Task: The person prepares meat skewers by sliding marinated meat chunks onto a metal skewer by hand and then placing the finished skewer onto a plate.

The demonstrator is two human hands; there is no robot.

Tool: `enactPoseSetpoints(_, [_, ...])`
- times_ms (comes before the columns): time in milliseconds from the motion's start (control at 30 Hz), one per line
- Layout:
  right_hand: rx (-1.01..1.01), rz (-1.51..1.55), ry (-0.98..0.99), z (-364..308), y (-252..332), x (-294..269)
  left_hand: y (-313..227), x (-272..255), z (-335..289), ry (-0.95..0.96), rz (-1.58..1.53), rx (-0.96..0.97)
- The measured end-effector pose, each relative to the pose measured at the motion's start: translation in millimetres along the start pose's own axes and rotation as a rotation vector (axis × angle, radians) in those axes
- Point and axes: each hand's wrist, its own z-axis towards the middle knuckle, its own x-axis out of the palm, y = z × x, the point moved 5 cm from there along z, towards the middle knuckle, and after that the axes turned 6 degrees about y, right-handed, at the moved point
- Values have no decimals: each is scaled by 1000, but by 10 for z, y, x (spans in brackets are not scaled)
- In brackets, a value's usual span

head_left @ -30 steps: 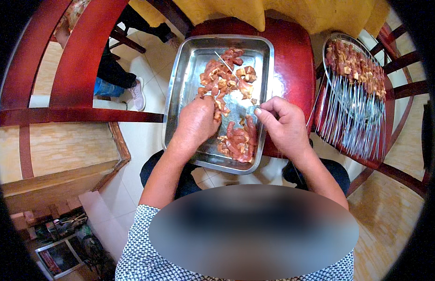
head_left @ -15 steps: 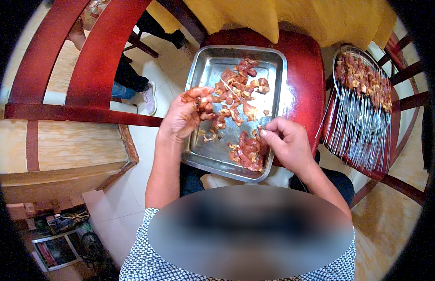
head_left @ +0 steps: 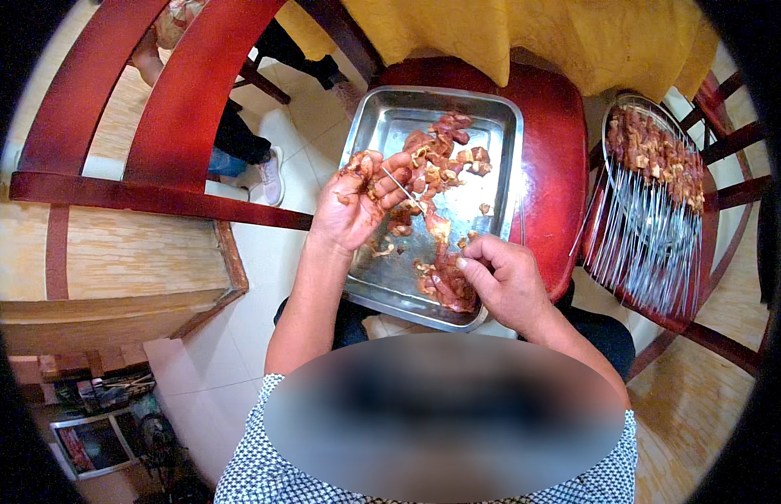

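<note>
My right hand point(head_left: 504, 281) pinches a thin metal skewer point(head_left: 402, 188) near the front right of a steel tray point(head_left: 369, 273). The skewer slants up and left, its tip close to the fingers of my left hand point(head_left: 361, 193). One piece of meat point(head_left: 438, 225) is threaded partway along it. Palm up over the tray's left side, my left hand has its fingers apart and half curled, smeared with reddish marinade; small bits cling to them. Marinated meat chunks point(head_left: 445, 160) lie in the tray's middle and far part. A larger meat clump point(head_left: 449, 286) is beside my right fingers.
The tray's far part rests on a red chair seat point(head_left: 554, 168). On another chair at right stands a round metal plate point(head_left: 638, 99) of loaded skewers point(head_left: 655, 160), handles toward me. A red chair back point(head_left: 180, 92) rises at left. Yellow cloth point(head_left: 541, 38) hangs behind.
My left hand has shifted right and turned its palm further up, its fingers now by the skewer's tip. My right hand has come slightly nearer and left, still pinching the skewer.
</note>
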Motion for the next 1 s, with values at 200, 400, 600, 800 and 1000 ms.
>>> enactPoseSetpoints(200, [-23, -32, 18, 12, -9, 10, 14, 36, 5, 19, 18, 4])
enactPoseSetpoints(400, [-58, -13, -11, 18, 4, 34, 21, 0, -9, 15, 74, -12])
enactPoseSetpoints(600, [-1, -39, -31, -5, 33, 83, 66, 9, -21, -59, 121, 60])
enactPoseSetpoints(800, [-58, -98, -50, 16, 7, 115, 110, 35, -28, -96, 59, 98])
enactPoseSetpoints(1000, [-65, -142, -49, 58, 29, 155, 144, 13, -3, -21, 58, 108])
